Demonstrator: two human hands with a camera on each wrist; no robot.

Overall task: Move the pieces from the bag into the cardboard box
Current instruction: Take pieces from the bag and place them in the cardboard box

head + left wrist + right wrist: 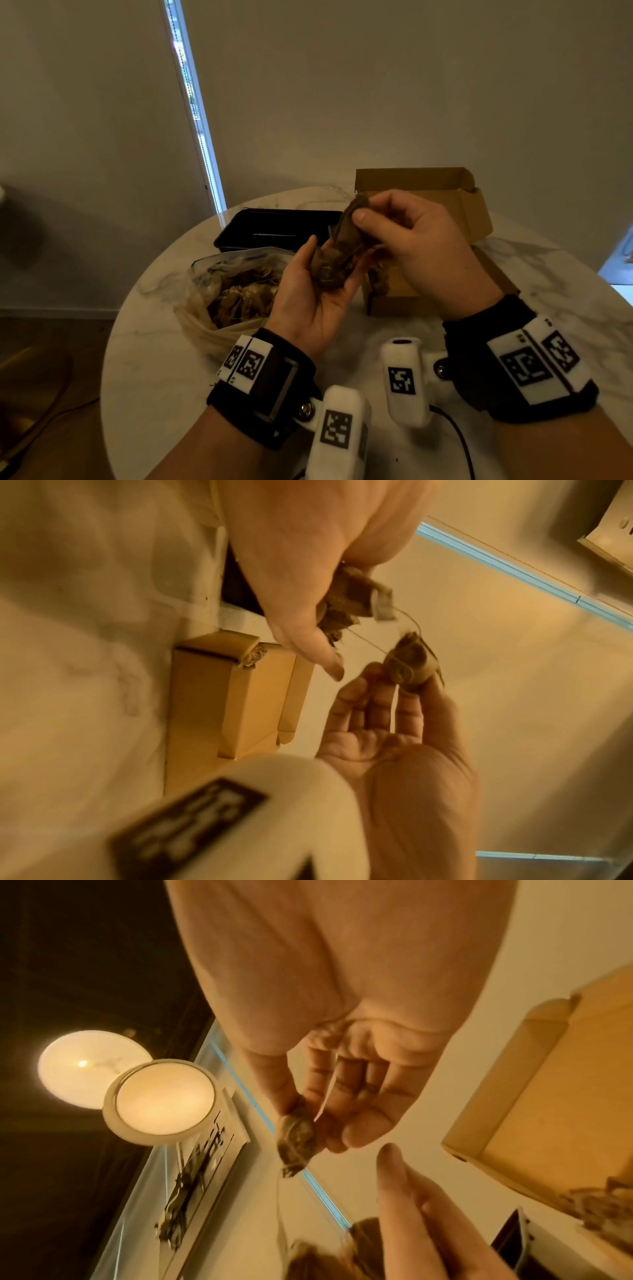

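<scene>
Head view: both hands tease apart tangled tea-bag pieces (pixel 337 255) at frame centre.
Left hand (pixel 310 294) cradles one; right hand (pixel 407 240) pinches another. Free the string gently before dropping into the cardboard box (pixel 469 205), right of the bag (pixel 205 294).

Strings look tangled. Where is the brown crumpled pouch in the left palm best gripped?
Pinch the brown crumpled pouch at its upper end, from above, where the right hand is: that end sticks up clear of the cupping left hand.
</scene>
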